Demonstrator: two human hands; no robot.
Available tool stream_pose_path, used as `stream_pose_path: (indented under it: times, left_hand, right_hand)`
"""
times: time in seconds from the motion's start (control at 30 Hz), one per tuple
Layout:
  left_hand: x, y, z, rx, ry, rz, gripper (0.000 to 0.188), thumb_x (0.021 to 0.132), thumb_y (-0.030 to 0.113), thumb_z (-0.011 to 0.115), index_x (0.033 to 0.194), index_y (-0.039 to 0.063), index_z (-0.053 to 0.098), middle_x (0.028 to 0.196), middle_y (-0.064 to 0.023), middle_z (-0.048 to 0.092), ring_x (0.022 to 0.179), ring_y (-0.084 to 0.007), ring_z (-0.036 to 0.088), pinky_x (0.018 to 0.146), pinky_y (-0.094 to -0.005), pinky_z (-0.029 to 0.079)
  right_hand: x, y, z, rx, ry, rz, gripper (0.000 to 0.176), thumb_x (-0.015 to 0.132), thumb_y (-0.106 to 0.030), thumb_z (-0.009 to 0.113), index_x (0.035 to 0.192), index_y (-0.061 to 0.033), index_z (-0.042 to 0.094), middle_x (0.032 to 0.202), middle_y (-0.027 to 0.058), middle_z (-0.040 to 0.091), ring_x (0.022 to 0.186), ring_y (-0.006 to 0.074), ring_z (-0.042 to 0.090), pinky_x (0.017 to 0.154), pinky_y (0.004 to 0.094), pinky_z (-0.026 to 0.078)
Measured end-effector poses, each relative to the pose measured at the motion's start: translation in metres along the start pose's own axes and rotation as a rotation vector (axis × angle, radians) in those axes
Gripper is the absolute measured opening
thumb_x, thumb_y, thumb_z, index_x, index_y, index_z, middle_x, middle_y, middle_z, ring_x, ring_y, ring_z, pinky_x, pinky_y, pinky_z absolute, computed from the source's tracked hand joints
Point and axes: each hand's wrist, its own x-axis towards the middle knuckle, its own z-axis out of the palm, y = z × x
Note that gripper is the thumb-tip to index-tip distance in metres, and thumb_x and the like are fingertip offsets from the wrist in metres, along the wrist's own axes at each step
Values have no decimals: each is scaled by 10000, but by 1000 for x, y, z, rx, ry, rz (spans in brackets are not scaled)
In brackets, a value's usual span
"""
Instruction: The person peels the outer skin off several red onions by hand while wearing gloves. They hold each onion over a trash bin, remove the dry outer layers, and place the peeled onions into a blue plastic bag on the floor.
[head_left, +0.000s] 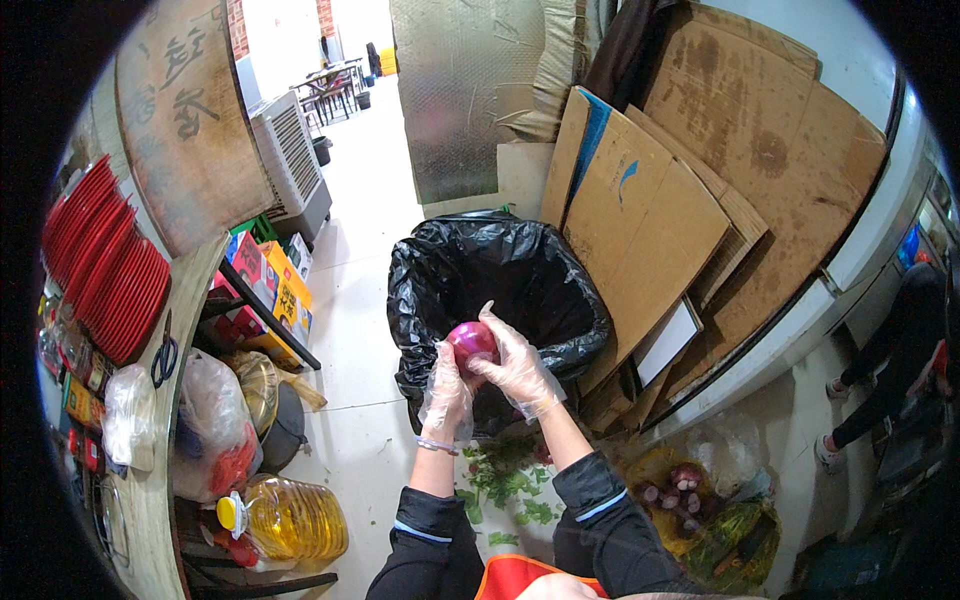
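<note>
A smooth, shiny red onion (471, 341) is held up in front of me over a trash bin lined with a black plastic bag (420, 292). My left hand (448, 394), in a clear plastic glove, cups it from the left and below. From the right, my right hand (519, 364), gloved the same way, presses its thumb against the onion's lower side while the index finger points upward. Green leafy scraps (510, 480) lie on the floor below my forearms. The inside of the bin is too dark to make out.
Several red onions (679, 491) sit in a bag on the floor at right. Flattened cardboard (637, 202) leans behind the bin. At left are a jug of yellow oil (292, 517) and a table holding scissors (165, 360) and stacked red baskets (112, 270). Another person's legs (877, 360) show at far right.
</note>
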Motion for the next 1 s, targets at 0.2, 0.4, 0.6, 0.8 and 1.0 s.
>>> stream_pose_path:
  times: [0.2, 0.4, 0.6, 0.8, 1.0]
  left_hand:
    - [-1, 0, 0, 51, -38, 195, 526, 934, 407, 603, 1333, 106, 439, 1219, -100, 538, 1033, -208, 604, 760, -328, 590]
    - [6, -2, -7, 345, 18, 375, 584, 895, 387, 667, 1325, 67, 435, 1274, -108, 498, 1118, -210, 537, 896, -337, 520]
    - [11, -9, -13, 499, 15, 510, 616, 872, 392, 697, 1307, 38, 441, 1286, -116, 503, 1160, -217, 503, 1017, -356, 409]
    - [14, -15, -18, 452, 2, 465, 624, 871, 405, 694, 1314, 45, 442, 1276, -113, 508, 1142, -210, 510, 1007, -355, 417]
    - [13, -13, -19, 408, 61, 365, 608, 884, 396, 680, 1316, 43, 440, 1246, -105, 513, 1097, -203, 520, 964, -348, 452]
  right_hand:
    - [-2, -7, -1, -185, 1, -83, 663, 809, -174, 703, 1391, -15, 428, 1367, 236, 489, 1268, 352, 483, 1065, 376, 388]
    - [-2, -6, -3, -245, -4, -138, 633, 812, -158, 666, 1382, -10, 433, 1344, 247, 504, 1230, 356, 517, 1026, 383, 432]
    - [-3, 4, -3, -386, 32, -177, 549, 825, -105, 613, 1348, -12, 472, 1292, 226, 554, 1193, 349, 548, 999, 390, 457]
    - [-2, -1, -10, -259, 25, -73, 425, 845, -57, 578, 1264, 3, 543, 1259, 208, 585, 1148, 343, 578, 977, 378, 465]
    - [-3, -4, -7, -148, 17, -151, 480, 802, -98, 682, 1249, 19, 549, 1251, 224, 590, 1145, 337, 586, 974, 370, 464]
